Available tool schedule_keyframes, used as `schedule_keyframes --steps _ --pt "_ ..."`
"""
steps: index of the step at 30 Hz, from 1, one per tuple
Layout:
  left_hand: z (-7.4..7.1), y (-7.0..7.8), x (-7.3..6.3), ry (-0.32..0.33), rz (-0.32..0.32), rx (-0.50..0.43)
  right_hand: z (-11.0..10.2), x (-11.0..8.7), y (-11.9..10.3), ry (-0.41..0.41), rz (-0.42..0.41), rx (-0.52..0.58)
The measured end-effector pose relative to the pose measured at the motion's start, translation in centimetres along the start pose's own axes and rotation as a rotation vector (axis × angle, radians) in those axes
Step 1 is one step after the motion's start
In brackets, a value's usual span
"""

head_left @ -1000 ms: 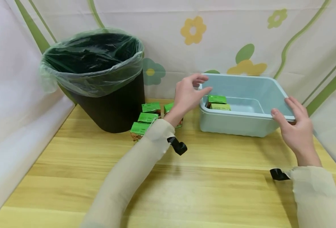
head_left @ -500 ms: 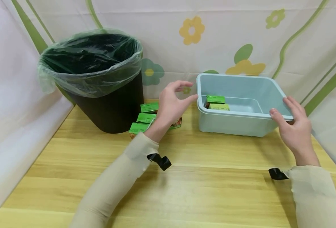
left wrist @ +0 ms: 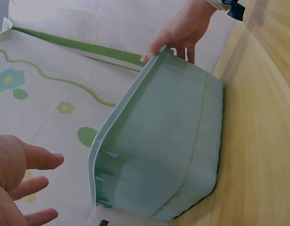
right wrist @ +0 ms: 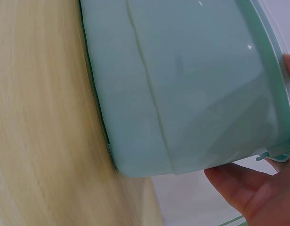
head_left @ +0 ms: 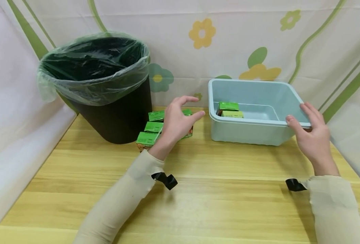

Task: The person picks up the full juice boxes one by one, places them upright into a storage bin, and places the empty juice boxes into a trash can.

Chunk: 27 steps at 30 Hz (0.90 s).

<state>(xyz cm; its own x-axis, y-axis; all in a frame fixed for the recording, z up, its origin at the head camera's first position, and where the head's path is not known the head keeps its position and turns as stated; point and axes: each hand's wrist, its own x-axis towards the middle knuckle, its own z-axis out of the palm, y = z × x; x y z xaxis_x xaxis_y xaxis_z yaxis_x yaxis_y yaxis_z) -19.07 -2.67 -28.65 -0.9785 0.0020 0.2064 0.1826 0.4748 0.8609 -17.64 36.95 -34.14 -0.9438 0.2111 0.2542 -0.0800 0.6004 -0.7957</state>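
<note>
A pale blue plastic bin (head_left: 244, 133) stands on the table at the right, two small green-topped boxes (head_left: 228, 106) inside its left end. My right hand (head_left: 315, 142) grips the bin's right front corner, thumb over the rim; the right wrist view shows its fingers (right wrist: 239, 186) against the outer wall. Left of the bin, my left hand (head_left: 176, 123) is held in the air with thumb and fingers spread and nothing between them. Behind and beside that hand, several similar green-topped boxes (head_left: 147, 138) sit together on the table, some partly hidden by it.
A black trash can (head_left: 121, 118) with a translucent green liner (head_left: 103, 89) stands at the back left, close by the loose boxes. A white curtain (head_left: 180, 44) with flowers and vines hangs behind the wooden table (head_left: 222, 200).
My left hand has drawn back from over the bin's left rim, moving left and down toward the loose boxes. The right hand keeps its grip on the bin's corner.
</note>
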Motion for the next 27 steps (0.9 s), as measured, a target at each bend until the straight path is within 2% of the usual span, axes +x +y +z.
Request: schedule_keyframes --steps 9,16,27 --pt "0.1 -0.5 0.0 -0.018 -0.042 0.048 0.1 -0.1 0.0 -0.003 -0.005 -0.013" --pt "0.0 -0.8 -0.1 -0.034 -0.069 0.041 0.1 0.0 0.0 0.003 -0.009 -0.005" --pt "0.5 -2.1 -0.3 -0.022 -0.058 0.032 0.1 0.0 0.0 0.009 -0.011 0.007"
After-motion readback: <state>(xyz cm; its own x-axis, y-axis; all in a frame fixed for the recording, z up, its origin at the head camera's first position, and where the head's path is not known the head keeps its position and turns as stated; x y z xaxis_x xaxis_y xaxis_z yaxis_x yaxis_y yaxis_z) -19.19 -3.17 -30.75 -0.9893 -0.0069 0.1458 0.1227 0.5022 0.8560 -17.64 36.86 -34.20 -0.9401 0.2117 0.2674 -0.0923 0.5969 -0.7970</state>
